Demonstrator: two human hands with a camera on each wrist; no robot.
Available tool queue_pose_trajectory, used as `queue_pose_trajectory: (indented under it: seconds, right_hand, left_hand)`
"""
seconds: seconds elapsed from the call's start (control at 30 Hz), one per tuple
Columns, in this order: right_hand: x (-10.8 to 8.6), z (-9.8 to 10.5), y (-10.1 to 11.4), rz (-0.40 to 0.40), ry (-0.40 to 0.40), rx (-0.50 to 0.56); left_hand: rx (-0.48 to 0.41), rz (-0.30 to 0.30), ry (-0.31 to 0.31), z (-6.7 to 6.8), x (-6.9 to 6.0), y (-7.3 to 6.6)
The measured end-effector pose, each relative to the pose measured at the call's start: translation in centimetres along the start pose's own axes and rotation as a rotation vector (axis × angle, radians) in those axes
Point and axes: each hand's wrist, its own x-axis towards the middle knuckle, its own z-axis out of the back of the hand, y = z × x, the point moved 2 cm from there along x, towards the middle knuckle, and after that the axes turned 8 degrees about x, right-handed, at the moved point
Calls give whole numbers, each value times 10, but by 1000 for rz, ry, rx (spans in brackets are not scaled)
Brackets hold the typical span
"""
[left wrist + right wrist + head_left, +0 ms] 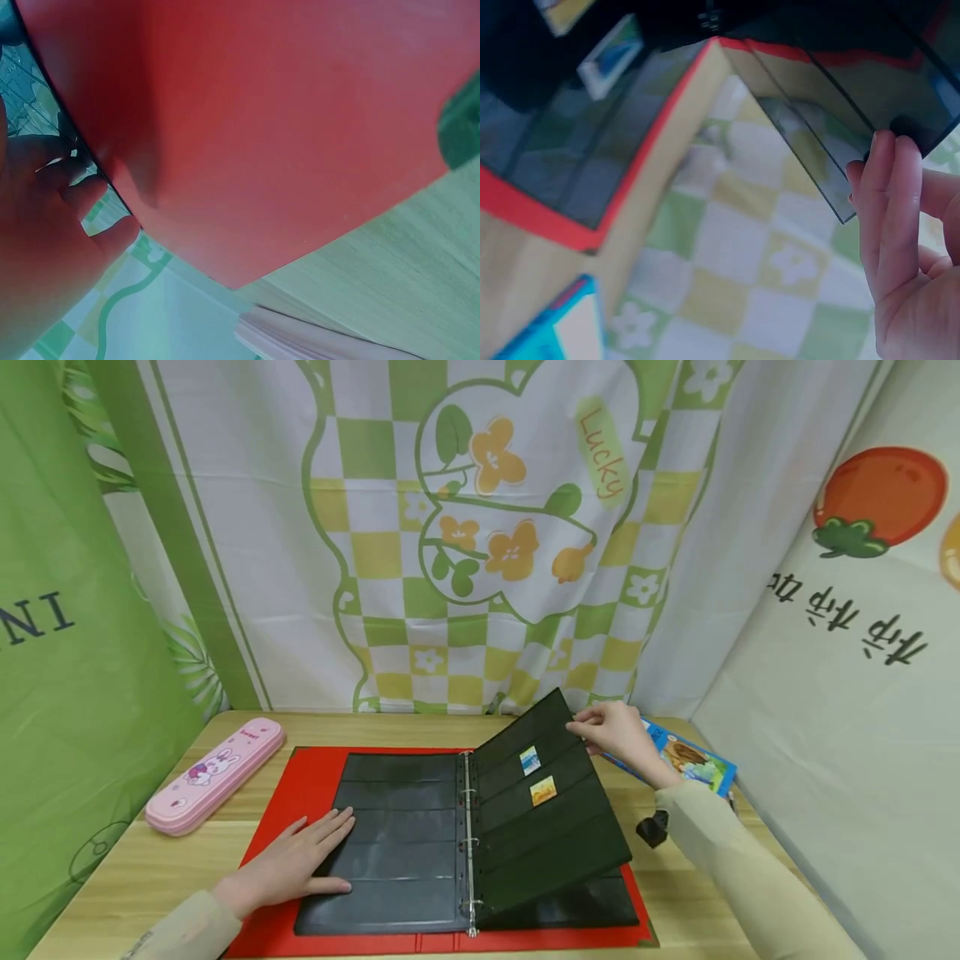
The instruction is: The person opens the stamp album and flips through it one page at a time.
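Red album [309, 785] lies open on the counter [234, 818]. Its left page [397, 827] lies beneath straight, released fingers of the left hand [300, 860]; fingers of the right hand [618, 737] pinch its raised page [562, 843], which bears two small stamp-like pictures [531, 761].

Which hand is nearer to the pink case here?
Left: the left hand lies on the left side of the open binder, the side toward the pink case; the right hand is across the binder, pinching the lifted page.

Bright head view, bluish, soft wrist views, shadow-streaked red cover [285, 135]
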Motion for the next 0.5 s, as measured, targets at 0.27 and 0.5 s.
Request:
queue_pose_trajectory:
  seconds: [0.27,0.5]
  right_hand:
    - [18,-1,47,2,47,77]
    - [28,-12,80,34,75,107]
  left_hand:
    - [20,-19,-18,3,0,-2]
    - [13,11,38,8,0,-5]
